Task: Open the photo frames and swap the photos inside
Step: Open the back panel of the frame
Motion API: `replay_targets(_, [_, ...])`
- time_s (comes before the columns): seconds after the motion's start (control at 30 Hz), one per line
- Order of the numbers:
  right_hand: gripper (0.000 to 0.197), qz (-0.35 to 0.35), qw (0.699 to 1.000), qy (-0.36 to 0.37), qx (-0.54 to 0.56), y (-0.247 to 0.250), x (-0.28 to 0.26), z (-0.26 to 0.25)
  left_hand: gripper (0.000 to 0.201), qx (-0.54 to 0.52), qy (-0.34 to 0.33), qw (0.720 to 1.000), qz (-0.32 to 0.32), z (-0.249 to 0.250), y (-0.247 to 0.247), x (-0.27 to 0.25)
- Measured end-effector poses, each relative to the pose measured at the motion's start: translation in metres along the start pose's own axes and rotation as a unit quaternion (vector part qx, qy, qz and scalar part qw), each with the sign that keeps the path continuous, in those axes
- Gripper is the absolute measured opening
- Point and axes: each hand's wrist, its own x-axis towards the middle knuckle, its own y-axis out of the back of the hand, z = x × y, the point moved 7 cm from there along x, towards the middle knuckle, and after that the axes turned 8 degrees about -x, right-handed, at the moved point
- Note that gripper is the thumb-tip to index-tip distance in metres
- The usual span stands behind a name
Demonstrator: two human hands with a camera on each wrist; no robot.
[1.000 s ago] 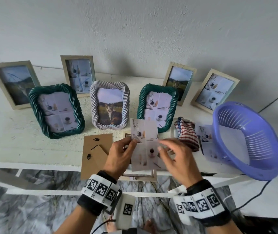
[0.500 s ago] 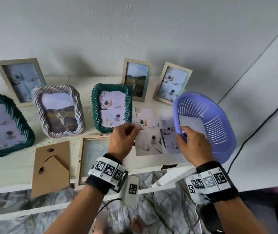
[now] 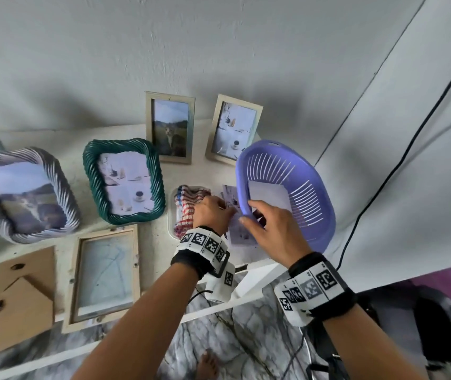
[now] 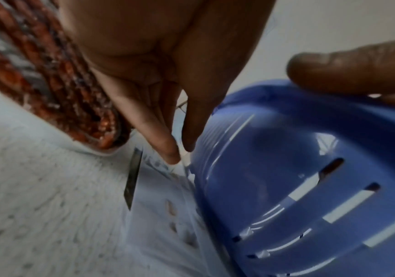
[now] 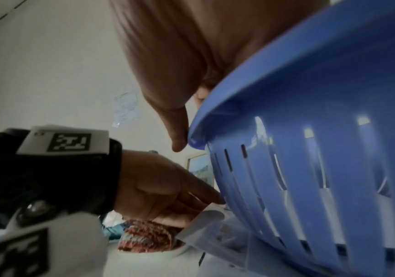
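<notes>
On the white bench point(image 3: 54, 138), near its right end, a right hand point(image 3: 276, 231) is gripping the near rim of a purple slotted basket point(image 3: 301, 187) and tilting it up off the surface, thumb on top of the rim. Beside it, the left hand point(image 3: 212, 212) is reaching down with fingers point(image 4: 165, 148) and thumb pinching a photo point(image 3: 239, 234) lying partly under the raised basket, just right of a striped red cloth point(image 3: 188, 198) in a small white tray. Farther left, an opened wooden frame point(image 3: 103, 275) is lying face down with its brown backing board point(image 3: 18, 294) beside it. Behind them, a green twisted frame point(image 3: 124, 181), a white twisted frame point(image 3: 24, 196) and two plain wooden frames point(image 3: 170, 127) are standing upright, photos inside.
</notes>
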Motion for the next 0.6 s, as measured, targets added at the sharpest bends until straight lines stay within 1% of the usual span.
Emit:
replay_targets(0.07, [0.033, -0.010, 1.000, 0.007, -0.006, -0.010, 0.000, -0.005, 0.029, 0.003, 0.010, 1.000, 0.001, -0.001, -0.001, 0.000])
replay_targets(0.17, [0.031, -0.024, 1.000, 0.003, 0.004, -0.019, 0.002, -0.007, 0.048, 0.000, 0.020, 1.000, 0.004, -0.004, 0.002, 0.000])
replay_targets(0.2, [0.032, -0.027, 1.000, -0.001, 0.006, -0.020, 0.002, -0.007, 0.050, 0.000, 0.023, 1.000, 0.007, -0.006, 0.004, 0.002])
replay_targets(0.27, [0.037, -0.039, 0.999, -0.006, 0.011, -0.018, 0.002, -0.009, 0.044, -0.034, 0.028, 0.999, 0.002, -0.005, 0.009, 0.000])
replay_targets(0.3, [0.039, -0.045, 0.999, -0.008, 0.014, -0.015, 0.002, -0.010, 0.040, -0.074, 0.032, 0.997, -0.003, -0.004, 0.011, -0.002])
replay_targets(0.37, [0.041, -0.061, 0.998, -0.019, 0.016, -0.003, 0.005, -0.010, 0.035, -0.162, 0.038, 0.986, -0.025, 0.000, 0.015, -0.006])
replay_targets(0.43, [0.038, -0.071, 0.997, -0.025, 0.012, 0.016, 0.014, -0.007, 0.031, -0.218, 0.027, 0.974, -0.054, 0.005, 0.015, -0.008])
replay_targets(0.53, [0.032, -0.061, 0.998, -0.025, -0.022, 0.052, 0.043, -0.001, 0.026, -0.239, 0.011, 0.968, -0.074, 0.008, 0.016, -0.009])
replay_targets(0.6, [0.033, -0.077, 0.994, -0.037, -0.062, 0.064, 0.069, 0.008, 0.033, -0.238, 0.004, 0.968, -0.080, 0.010, 0.017, -0.010])
